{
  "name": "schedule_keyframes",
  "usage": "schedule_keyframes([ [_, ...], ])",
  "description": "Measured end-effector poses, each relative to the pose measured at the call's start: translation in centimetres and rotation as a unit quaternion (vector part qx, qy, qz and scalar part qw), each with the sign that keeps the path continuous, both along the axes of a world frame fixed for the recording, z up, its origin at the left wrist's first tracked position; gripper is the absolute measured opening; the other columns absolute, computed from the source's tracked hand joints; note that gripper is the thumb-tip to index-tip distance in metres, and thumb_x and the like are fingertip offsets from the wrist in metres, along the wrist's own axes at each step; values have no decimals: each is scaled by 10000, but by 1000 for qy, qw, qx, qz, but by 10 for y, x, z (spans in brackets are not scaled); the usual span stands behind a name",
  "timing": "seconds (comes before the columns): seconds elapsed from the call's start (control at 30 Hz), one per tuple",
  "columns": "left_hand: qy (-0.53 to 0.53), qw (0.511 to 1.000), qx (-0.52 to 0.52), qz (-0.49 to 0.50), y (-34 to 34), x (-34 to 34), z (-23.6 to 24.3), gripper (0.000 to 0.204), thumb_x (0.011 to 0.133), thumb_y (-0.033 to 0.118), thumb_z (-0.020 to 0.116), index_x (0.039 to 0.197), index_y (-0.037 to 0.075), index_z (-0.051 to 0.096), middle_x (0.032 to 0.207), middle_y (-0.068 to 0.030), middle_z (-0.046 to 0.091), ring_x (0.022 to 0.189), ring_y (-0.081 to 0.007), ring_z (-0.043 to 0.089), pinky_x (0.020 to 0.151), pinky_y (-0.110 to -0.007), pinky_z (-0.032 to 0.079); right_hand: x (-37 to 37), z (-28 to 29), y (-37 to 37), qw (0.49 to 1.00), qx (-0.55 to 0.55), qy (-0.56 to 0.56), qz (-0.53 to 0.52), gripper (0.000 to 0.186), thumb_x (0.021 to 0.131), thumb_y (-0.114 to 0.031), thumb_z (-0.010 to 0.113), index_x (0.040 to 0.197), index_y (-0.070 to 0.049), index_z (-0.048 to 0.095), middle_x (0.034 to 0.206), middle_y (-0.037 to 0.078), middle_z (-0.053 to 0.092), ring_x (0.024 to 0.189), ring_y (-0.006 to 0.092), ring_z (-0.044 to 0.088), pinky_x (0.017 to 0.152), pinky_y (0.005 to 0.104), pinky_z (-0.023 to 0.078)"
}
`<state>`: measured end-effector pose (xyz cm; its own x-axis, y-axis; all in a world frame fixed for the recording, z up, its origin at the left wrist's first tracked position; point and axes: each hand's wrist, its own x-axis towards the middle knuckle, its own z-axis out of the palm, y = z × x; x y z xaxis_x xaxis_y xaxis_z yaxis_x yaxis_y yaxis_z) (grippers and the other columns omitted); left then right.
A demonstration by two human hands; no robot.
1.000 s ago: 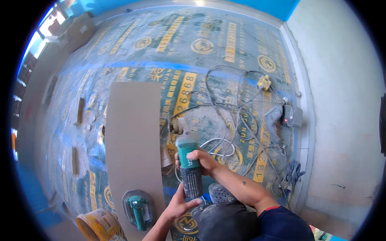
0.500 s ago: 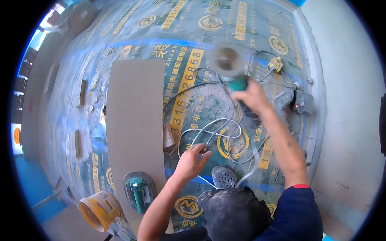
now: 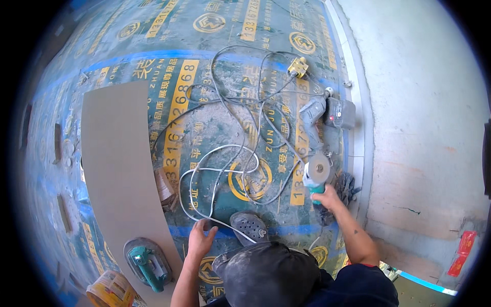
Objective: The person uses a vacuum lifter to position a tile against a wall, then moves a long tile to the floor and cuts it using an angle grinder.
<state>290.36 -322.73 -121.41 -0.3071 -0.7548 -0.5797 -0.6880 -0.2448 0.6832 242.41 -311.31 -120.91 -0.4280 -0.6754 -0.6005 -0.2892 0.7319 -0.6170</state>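
Note:
My right hand (image 3: 330,198) is wrapped round the green-and-dark body of an angle grinder (image 3: 317,172), low at the right near the wall. The grinder's round pale disc faces up and its edge looks sharp in outline. My left hand (image 3: 201,239) hangs beside the white cord (image 3: 193,180), thumb and fingers apart, with nothing seen in it. Whether its fingers touch the cord I cannot tell. Dark cords (image 3: 221,97) loop across the floor ahead. Left of my left hand lies a long grey slab (image 3: 118,169), with a green-handled suction lifter or float (image 3: 148,264) on its near end.
A grey cordless power tool (image 3: 311,113) and its battery (image 3: 341,113) lie by the right wall (image 3: 409,153). A yellow plug or socket (image 3: 297,67) sits beyond them. A yellow bucket (image 3: 108,290) stands at the near left. My grey clog (image 3: 249,227) is beside the cord.
My right hand has brought the angle grinder back toward me, down beside the wall. Its disc, blurred before, now shows clearly. The view has shifted right; my left hand stays near the white cord.

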Motion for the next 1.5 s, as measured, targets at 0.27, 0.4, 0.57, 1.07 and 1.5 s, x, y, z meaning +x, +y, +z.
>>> schedule_keyframes([
  [0.27,88,988,-54,-117,-3,-28,19,515,846,278,722,1241,-24,588,1245,-224,610,1157,-394,588,986,-428,474,40,-20,1,992,-7,126,0,514,659,-258,819,1057,25,659,1001,215,696,955,361,677,849,432,514],
  [0.4,-12,987,-54,-148,-24,29,76,477,852,260,716,1230,-5,599,1218,-225,624,1121,-410,598,966,-452,492,61,-36,-12,969,2,234,73,546,725,-317,813,1117,14,625,1103,206,666,1042,358,636,899,438,483],
  [0.57,-129,979,-155,-3,-70,158,172,340,876,199,693,1153,10,635,1144,-205,657,1069,-382,630,921,-419,505,61,-10,17,927,75,360,75,651,742,-382,808,1219,1,585,1150,227,616,1106,402,562,957,502,435],
  [1.07,-221,899,-32,377,172,355,170,481,847,309,747,1181,-17,630,1152,-186,680,1085,-299,655,948,-374,504,443,130,-205,677,156,-303,653,481,916,-316,672,1219,47,585,1097,186,669,1037,258,665,911,357,534],
  [1.5,-417,712,36,564,384,370,44,1033,641,495,865,1421,-15,421,1404,-249,488,1288,-433,471,1079,-443,408,669,87,-151,142,72,168,973,456,709,-412,782,1004,-65,754,1043,175,728,1005,315,700,887,419,554],
])
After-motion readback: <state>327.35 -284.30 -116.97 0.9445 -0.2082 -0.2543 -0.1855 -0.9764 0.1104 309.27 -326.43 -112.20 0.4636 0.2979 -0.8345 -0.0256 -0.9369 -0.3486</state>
